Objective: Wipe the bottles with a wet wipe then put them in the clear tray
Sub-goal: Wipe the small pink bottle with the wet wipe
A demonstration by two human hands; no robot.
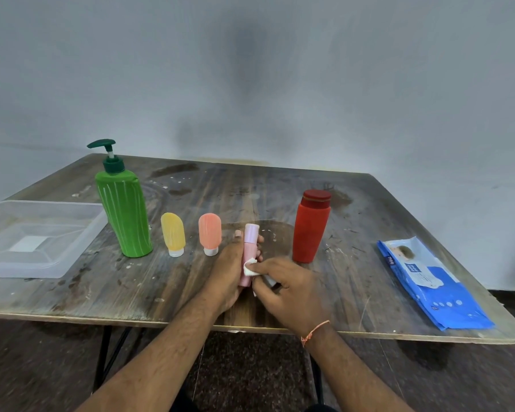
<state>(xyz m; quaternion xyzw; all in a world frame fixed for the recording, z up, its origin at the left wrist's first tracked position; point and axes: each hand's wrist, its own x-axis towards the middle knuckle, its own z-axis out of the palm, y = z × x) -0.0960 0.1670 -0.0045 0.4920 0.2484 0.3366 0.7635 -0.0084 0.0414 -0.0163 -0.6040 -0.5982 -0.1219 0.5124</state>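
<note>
Head view, table centre: slim pink plastic bottle (248, 253), upright in the closed left hand (228, 269), steadied for wiping; right hand (286, 285) pinches a white wet wipe (249, 266) against its side. Clear plastic tray (72, 248), empty, at nine o'clock; green pump bottle (124, 214), yellow (173, 233), orange (210, 233) and red (310, 228) bottles stand unwiped behind.

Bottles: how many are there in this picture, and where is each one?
5. The green pump bottle, yellow squeeze bottle, orange squeeze bottle and red bottle stand on the table; the pink bottle is in the left hand. None seems hidden.

wipes pack (428, 281) — "mee" lettering
</note>
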